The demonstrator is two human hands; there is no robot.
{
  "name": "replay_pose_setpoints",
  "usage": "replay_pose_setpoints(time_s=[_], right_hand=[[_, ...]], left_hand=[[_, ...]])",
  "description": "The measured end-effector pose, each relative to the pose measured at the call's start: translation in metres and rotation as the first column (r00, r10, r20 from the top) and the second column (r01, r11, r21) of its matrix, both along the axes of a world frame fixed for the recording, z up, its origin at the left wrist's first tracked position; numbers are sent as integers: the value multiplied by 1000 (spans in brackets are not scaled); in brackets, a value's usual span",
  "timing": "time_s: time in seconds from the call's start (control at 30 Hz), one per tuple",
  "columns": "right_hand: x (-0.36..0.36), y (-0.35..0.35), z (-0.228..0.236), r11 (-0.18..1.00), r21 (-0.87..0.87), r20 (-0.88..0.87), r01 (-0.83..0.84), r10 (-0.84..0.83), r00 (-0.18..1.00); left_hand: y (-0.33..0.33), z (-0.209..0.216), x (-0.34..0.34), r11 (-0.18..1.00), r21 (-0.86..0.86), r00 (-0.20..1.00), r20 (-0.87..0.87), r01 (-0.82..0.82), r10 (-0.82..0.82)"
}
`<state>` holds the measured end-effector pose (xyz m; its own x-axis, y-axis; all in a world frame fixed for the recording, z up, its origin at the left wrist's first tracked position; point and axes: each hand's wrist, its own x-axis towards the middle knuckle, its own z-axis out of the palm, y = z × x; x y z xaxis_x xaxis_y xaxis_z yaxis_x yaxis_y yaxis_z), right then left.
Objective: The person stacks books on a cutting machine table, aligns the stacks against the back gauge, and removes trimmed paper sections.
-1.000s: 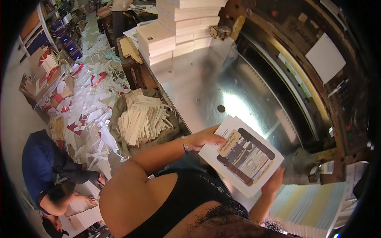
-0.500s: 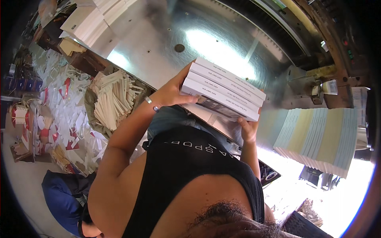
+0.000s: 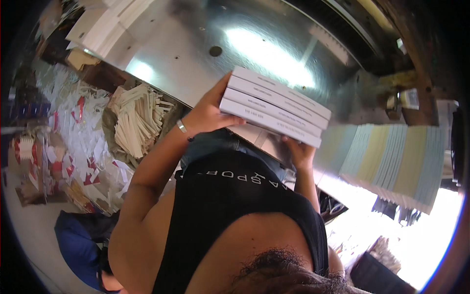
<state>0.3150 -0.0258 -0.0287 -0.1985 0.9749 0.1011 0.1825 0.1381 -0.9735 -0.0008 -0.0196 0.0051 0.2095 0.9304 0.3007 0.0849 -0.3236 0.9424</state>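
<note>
I hold a stack of several white-spined books (image 3: 274, 109) between both hands, spines facing up toward me. My left hand (image 3: 211, 111) is closed around the stack's left end, with the thumb along the nearest book and the other fingers hidden behind. At the lower right corner, my right hand (image 3: 299, 151) grips the near side; most of its fingers are under or behind the books. The stack is held slanting, its right end closer to my body, over the near edge of a shiny metal table (image 3: 196, 63).
Tall stacks of pale blue and yellow-edged paper or books (image 3: 391, 164) stand at right. More white stacks (image 3: 105, 29) sit at the far left of the table. Below its left edge, a sack (image 3: 139, 120) is full of paper strips; scraps (image 3: 73, 112) litter the floor. Machine parts (image 3: 404, 98) border the right.
The stack has tipped so that the dark picture cover on its near side no longer shows. Both hands have turned with it and shifted slightly.
</note>
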Motion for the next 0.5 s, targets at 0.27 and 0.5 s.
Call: replay_pose_setpoints(time_s=[0.27, 0.5], right_hand=[[-7, 15, 1, 996, 61, 171, 59, -69, 983], [-9, 17, 27, 675, 723, -14, 145, -196, 980]], left_hand=[[26, 89, -9, 973, 201, 968, -241, 114, -63], [31, 132, 34, 896, 201, 547, -836, 396, -54]])
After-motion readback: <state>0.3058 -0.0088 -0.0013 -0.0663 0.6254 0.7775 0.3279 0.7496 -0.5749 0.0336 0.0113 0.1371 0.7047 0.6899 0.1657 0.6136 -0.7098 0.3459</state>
